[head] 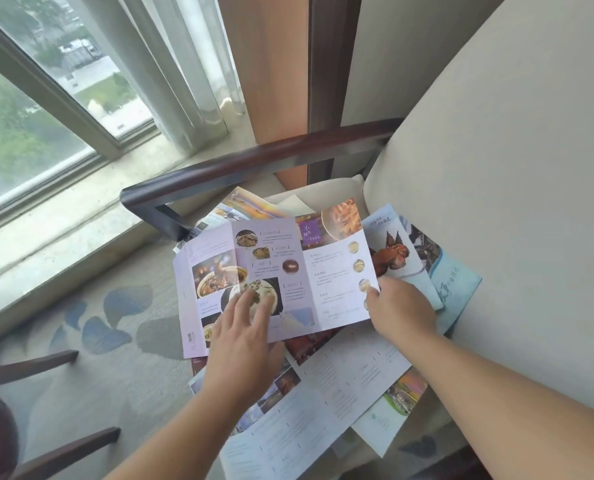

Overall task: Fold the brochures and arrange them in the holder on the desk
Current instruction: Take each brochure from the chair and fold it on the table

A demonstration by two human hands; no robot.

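now your left hand (243,334) presses, fingers straight, on the lavender food brochure (330,289); your right hand (399,310) pinches its edge.

Window (28,109): upper left of the frame, grey frame, blurred trees and buildings beyond the glass.
Curtain (170,64): sheer white, hanging at top centre beside the window.
Sill (63,216): pale ledge below the window.
Armchair (496,150): right half, cream cushions.
Armrest (254,164): dark wood, across the middle.
Carpet (98,327): lower left, beige with blue leaf shapes.
Wooden bars (46,448): dark, lower-left corner.
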